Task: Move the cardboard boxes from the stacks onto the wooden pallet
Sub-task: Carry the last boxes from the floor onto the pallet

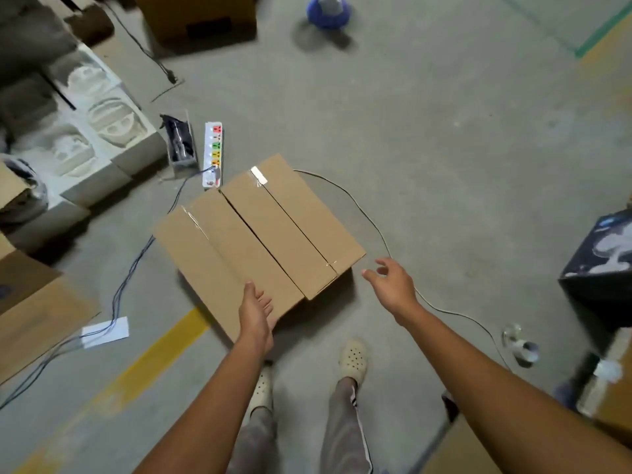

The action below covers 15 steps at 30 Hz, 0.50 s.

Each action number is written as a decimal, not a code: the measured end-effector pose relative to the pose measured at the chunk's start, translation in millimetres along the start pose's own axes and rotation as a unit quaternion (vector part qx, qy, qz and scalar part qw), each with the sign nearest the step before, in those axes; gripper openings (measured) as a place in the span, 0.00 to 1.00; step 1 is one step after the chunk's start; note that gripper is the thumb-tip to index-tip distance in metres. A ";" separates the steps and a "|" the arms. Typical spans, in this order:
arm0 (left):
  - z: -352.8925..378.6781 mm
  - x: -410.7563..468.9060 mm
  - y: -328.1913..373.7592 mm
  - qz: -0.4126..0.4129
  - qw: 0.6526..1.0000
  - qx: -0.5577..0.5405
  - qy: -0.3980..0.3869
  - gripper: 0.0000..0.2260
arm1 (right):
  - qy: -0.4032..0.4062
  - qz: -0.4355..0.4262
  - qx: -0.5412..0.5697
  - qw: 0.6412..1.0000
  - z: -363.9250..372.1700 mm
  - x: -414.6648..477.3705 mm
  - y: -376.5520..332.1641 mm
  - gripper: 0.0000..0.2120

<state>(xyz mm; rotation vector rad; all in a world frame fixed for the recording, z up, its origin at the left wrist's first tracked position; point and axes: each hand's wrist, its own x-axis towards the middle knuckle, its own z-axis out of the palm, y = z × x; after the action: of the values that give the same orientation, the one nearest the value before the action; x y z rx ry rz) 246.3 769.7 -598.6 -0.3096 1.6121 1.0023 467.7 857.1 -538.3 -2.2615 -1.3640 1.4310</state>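
Note:
Two flat cardboard boxes lie side by side on the concrete floor in front of me: the left box (212, 248) and the right box (294, 227), each taped along its top seam. My left hand (255, 311) rests with relaxed fingers on the near edge of the left box. Just off the right box's near corner my right hand (390, 285) hovers, fingers spread, touching nothing. No wooden pallet is in view.
A power strip (212, 153) and a small open box (181, 145) lie beyond the boxes. White foam moulds (102, 131) and cartons sit at the left. A thin cable (376, 230) curves past the right box. A dark printed box (605, 254) stands at the right. My feet (354, 359) stand just behind.

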 end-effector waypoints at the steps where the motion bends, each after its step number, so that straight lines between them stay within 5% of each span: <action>1: 12.0 15.5 -7.9 -0.003 1.000 -0.007 0.010 0.30 | -0.009 0.002 -0.006 1.000 3.3 24.0 6.1 0.24; 15: 110.4 241.9 -135.5 0.045 0.976 0.089 0.193 0.14 | -0.100 -0.035 -0.098 0.990 93.1 282.5 117.4 0.28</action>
<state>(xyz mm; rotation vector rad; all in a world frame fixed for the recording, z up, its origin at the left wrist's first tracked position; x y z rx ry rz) 336.5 844.4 -873.1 -0.3254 2.0698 0.8928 506.6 969.3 -835.2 -2.2059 -1.6950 1.6014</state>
